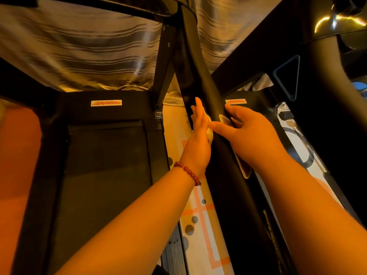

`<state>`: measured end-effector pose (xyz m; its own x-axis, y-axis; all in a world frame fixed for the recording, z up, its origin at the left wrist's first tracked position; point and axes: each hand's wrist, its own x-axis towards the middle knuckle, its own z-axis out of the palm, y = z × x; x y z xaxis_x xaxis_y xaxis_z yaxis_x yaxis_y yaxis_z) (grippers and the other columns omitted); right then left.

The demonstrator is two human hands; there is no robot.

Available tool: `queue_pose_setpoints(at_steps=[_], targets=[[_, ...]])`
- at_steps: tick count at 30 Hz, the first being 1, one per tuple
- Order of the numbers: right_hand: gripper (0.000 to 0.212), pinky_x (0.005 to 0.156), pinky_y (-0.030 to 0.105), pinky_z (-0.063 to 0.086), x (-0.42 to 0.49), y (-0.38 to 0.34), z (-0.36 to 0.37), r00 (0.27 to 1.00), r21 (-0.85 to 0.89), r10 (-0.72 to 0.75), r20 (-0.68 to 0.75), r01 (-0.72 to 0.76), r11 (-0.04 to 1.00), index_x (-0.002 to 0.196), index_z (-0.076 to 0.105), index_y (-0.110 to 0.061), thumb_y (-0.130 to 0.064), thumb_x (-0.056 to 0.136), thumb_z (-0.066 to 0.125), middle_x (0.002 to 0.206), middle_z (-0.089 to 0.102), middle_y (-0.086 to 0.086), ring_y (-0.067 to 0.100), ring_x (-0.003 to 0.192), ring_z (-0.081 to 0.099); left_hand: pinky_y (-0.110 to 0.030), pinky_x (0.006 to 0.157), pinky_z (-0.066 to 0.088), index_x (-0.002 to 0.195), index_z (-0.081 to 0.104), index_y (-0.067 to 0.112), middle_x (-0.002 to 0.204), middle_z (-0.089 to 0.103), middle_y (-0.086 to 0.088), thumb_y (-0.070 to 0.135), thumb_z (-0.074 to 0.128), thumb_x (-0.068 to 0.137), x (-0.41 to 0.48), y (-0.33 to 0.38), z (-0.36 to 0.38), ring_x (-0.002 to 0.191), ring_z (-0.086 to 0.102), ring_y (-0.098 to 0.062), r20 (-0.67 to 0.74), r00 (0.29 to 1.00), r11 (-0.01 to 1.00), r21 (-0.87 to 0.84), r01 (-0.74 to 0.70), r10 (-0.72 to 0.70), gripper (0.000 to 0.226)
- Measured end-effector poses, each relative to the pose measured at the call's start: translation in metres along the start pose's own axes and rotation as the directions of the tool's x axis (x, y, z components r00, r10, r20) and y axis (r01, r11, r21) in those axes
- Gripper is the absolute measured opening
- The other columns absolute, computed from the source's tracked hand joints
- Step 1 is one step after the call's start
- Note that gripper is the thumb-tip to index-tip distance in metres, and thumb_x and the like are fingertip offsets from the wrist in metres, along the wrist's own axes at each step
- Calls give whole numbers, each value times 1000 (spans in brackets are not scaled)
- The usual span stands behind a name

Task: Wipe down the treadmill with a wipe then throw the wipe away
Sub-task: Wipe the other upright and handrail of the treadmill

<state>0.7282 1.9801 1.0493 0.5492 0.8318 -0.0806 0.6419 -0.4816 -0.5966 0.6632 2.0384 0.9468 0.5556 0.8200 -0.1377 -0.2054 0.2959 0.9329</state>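
The left hand (pixel 199 132) lies flat with its fingers straight and together, pointing to the far side, and its palm presses a pale wipe (pixel 210 134) against the left face of a black bar (pixel 200 76) of the treadmill frame. Only a small edge of the wipe shows, between the palm and the bar. A bracelet (pixel 188 172) of dark red beads sits on the left wrist. The right hand (pixel 248 133) is at the same height on the other side of the bar. Its thumb reaches left across the near face of the bar, almost to the wipe, and its fingers bend round the right edge, so it grips the bar. Just under this thumb there is a dark label (pixel 225 120) with a light border on the bar. The bar runs from the far top of the view down to the near bottom, between the two forearms. On the left is a treadmill belt (pixel 107 165), and at its far end a black hood carries a white logo plate (pixel 106 103) with red letters. A second logo plate (pixel 236 101) shows just beyond the right hand's fingers. Between the belt and the bar lies a pale floor (pixel 200 211) with orange lines and grey dots. A striped curtain (pixel 79 46) hangs at the far side.
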Motion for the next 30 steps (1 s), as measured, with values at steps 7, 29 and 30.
queue_pose_setpoints(at_steps=[7,29,30], targets=[[70,100,33,43,0,0,0,1000,-22,-5,0,5,1000,146,39,-27,-49,85,64,144,49,-3,16,129,49,-62,110,26,117,12,86,160,20,2,106,30,42,5,-33,-2,145,24,-28,-108,990,992,80,95,-86,79],[69,99,31,42,1,3,0,1000,-31,-9,14,10,999,147,37,-29,-51,86,61,144,49,-4,15,130,48,-64,110,25,107,9,90,161,2,14,89,26,69,1,8,6,148,15,-25,-48,997,998,23,-65,66,42],[69,99,32,42,1,3,0,1000,-34,-8,16,9,999,147,37,-29,-52,86,61,145,48,-4,16,130,48,-62,111,26,111,11,89,162,4,12,90,27,70,7,6,3,147,16,-25,-48,997,998,5,-60,60,45]])
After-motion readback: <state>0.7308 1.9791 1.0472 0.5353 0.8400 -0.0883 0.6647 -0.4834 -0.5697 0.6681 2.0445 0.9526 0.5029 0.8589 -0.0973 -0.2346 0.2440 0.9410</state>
